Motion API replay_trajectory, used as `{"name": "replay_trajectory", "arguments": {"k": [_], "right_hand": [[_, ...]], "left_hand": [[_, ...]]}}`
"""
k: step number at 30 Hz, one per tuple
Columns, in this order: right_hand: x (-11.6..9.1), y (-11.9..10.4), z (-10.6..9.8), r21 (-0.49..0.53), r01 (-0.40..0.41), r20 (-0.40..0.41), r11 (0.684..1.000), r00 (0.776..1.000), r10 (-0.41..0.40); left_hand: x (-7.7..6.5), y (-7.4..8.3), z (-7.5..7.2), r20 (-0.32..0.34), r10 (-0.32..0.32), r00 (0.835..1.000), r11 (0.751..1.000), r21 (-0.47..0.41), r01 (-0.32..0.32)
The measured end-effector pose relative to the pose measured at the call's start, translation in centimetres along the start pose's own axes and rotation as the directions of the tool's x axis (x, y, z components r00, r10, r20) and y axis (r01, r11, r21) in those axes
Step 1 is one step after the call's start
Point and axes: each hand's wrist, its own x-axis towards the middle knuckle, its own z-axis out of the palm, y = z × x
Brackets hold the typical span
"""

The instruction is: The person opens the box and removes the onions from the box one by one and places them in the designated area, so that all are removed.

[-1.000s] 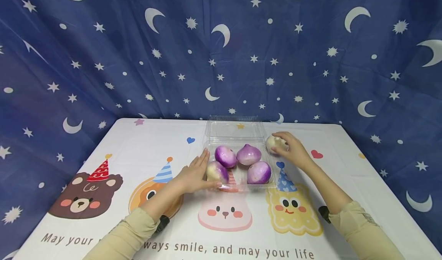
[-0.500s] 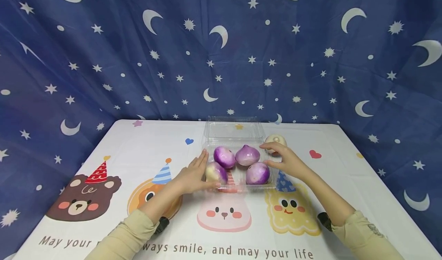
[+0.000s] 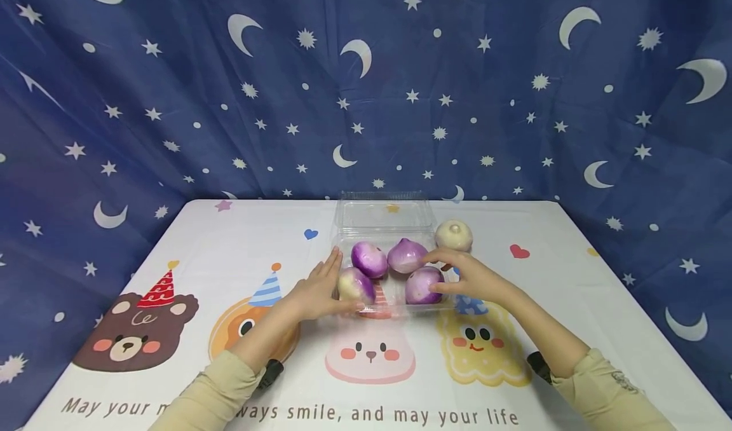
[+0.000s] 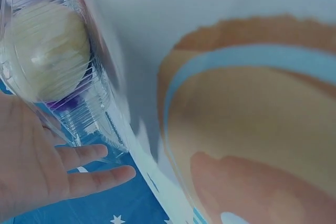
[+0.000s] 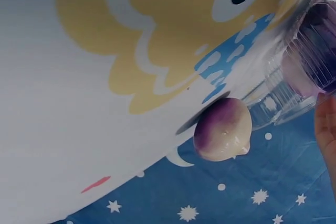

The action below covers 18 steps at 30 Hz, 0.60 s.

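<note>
Several purple-and-white onions sit in a clear plastic clamshell box, whose lid is folded back. My left hand rests along the box's left side, fingers straight and thumb at the front edge. In the left wrist view, a pale onion shows through the ribbed wall beside the palm. My right hand reaches over the box's right side, with thumb and fingers spread about the front-right onion. Those fingertips are near or touching it; a firm hold cannot be made out. Another onion lies outside, behind the right hand.
A white cartoon-printed cloth covers the table. Behind the table's far edge hangs a blue curtain with moons and stars. The outside onion stands close to the box's right wall in the right wrist view.
My right hand has let go of the outside onion and moved left and toward me, to the front-right onion in the box. My left hand has stayed at the box's left side.
</note>
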Motion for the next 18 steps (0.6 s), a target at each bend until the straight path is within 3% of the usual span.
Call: {"name": "replay_trajectory", "arguments": {"k": [18], "right_hand": [[-0.3, 0.2, 1.2, -0.086, -0.048, -0.019, 0.995, 0.999, 0.046]], "left_hand": [[-0.3, 0.1, -0.1, 0.023, 0.007, 1.0, 0.998, -0.057, -0.006]]}}
